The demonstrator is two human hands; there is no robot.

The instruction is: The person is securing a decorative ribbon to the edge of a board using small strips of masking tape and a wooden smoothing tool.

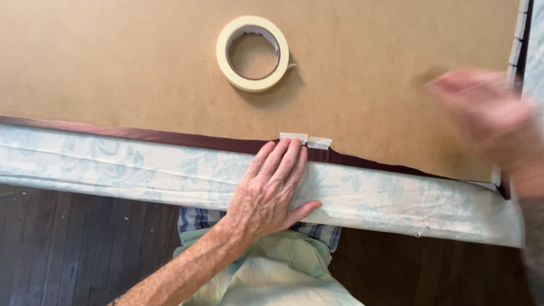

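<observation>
No packages, labels, signs or screens in front of me.

Everything I can see here is plain and unprinted, with no wrapper, sticker, tag or display anywhere in view.

Your left hand [271, 187] is bare, with no ring, watch or glove, and the forearm behind it carries no sleeve. Your right hand [487, 116] is bare too, though too blurred to show detail. Below, you wear a pale green garment [283, 277], with blue-and-white plaid cloth [195, 218] showing at its upper edge.
</observation>
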